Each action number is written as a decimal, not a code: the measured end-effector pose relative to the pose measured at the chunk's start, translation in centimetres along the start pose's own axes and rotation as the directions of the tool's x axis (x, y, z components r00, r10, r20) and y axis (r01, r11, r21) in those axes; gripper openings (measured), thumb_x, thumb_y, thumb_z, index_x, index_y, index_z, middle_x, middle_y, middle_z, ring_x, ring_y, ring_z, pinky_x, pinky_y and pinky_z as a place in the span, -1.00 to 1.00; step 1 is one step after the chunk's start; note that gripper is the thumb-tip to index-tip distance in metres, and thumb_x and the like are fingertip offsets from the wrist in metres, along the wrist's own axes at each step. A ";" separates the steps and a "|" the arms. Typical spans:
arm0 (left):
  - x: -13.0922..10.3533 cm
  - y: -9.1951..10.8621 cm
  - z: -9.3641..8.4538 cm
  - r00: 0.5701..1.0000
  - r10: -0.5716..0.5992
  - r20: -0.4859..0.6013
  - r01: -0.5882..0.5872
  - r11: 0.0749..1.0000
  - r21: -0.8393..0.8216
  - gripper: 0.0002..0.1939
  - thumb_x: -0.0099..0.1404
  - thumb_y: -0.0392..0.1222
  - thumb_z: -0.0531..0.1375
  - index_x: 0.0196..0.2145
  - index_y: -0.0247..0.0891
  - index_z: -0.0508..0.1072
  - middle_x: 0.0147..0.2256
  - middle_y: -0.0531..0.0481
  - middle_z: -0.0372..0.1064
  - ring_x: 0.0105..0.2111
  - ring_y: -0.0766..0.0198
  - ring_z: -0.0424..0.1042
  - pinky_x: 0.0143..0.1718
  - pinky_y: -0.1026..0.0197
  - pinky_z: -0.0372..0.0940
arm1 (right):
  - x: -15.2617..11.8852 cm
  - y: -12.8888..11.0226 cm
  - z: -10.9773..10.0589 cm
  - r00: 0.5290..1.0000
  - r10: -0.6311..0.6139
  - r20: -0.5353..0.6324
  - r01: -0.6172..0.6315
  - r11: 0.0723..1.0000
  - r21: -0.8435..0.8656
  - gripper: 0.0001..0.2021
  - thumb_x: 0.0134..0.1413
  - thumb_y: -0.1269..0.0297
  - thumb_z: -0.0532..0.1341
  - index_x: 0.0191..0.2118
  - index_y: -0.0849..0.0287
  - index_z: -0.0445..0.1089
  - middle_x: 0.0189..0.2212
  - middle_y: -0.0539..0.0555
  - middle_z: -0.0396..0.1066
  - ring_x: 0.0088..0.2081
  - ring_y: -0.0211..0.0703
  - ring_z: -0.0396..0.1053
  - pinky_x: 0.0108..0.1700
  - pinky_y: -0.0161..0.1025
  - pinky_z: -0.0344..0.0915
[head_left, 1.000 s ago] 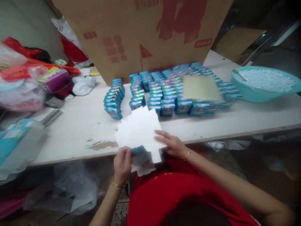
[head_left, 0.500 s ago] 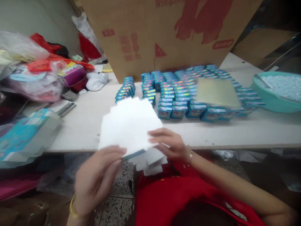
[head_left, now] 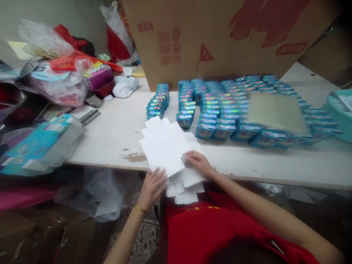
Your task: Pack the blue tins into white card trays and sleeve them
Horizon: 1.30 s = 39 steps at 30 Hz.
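Observation:
A white flat box blank [head_left: 165, 146] with stepped, tabbed edges lies over the table's front edge, plain side up. More white blanks [head_left: 188, 181] lie loosely beneath it and overhang toward the red shirt. At its lower left corner, my left hand [head_left: 154, 186] rests with fingers spread against the edge. My right hand [head_left: 198, 162] has its fingers closed in a pinch on the blank's right edge; the thumb is mostly hidden. Beyond the blanks stand rows of small blue printed boxes [head_left: 224, 130], with a pale translucent slab [head_left: 277, 112] on top of some.
A large cardboard carton [head_left: 176, 40] stands behind the boxes. At the left are a stack of blue printed blanks [head_left: 41, 143], plastic bags [head_left: 67, 88] and a purple box [head_left: 97, 75]. On the right sits a turquoise basin [head_left: 337, 113]. The table's front edge [head_left: 247, 178] runs below.
My left hand has moved right and away from me along the blank's lower edge. The top blank has turned and lies shifted on those below. The view has swung left.

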<state>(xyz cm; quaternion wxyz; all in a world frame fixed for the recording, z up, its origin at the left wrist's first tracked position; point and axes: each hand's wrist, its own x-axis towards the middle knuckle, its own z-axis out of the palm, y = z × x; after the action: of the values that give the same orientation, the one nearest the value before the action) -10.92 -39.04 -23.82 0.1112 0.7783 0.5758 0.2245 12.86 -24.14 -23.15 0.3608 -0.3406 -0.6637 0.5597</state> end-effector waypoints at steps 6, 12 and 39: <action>-0.2 0.7 -1.2 0.993 -0.056 -0.099 0.045 0.993 -0.104 -0.46 0.22 -0.20 0.16 0.16 -0.13 0.23 0.17 -0.15 0.19 0.26 -0.01 -0.04 0.20 -0.26 -0.09 | -0.6 -0.3 0.4 0.991 0.130 -0.030 -0.129 0.991 0.041 -0.68 0.04 0.00 0.20 -0.49 0.16 0.41 -0.30 0.04 0.39 -0.20 -0.16 0.34 -0.04 -0.18 0.24; -0.6 0.1 -0.5 0.947 -0.244 -0.209 0.140 0.899 -0.416 -0.69 0.30 -0.29 0.04 -0.07 -0.12 0.46 0.07 -0.09 0.33 0.20 0.13 0.13 0.18 -0.15 0.08 | -1.2 0.0 0.9 0.994 0.109 0.034 -0.110 0.993 0.041 -0.71 0.06 0.03 0.19 -0.44 0.14 0.46 -0.28 0.06 0.42 -0.16 -0.15 0.36 0.01 -0.14 0.23; 4.9 6.8 -0.5 0.914 -0.388 0.116 0.318 0.866 0.385 -0.76 0.37 -0.18 -0.02 -0.15 -0.09 0.43 -0.33 0.04 0.35 -0.53 0.36 0.33 -0.57 0.33 0.08 | -1.5 -0.5 -2.5 0.754 -0.087 0.651 0.636 0.341 -0.692 -0.82 0.21 0.48 -0.04 -0.27 0.18 0.28 -0.27 0.03 0.32 -0.52 -0.34 0.18 -0.49 -0.35 0.06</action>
<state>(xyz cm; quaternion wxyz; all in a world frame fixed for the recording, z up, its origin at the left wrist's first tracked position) -4.21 -36.59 -19.38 0.0611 0.6840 0.7268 0.0165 15.73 -24.30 -22.56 0.0577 -0.1525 -0.9824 0.0912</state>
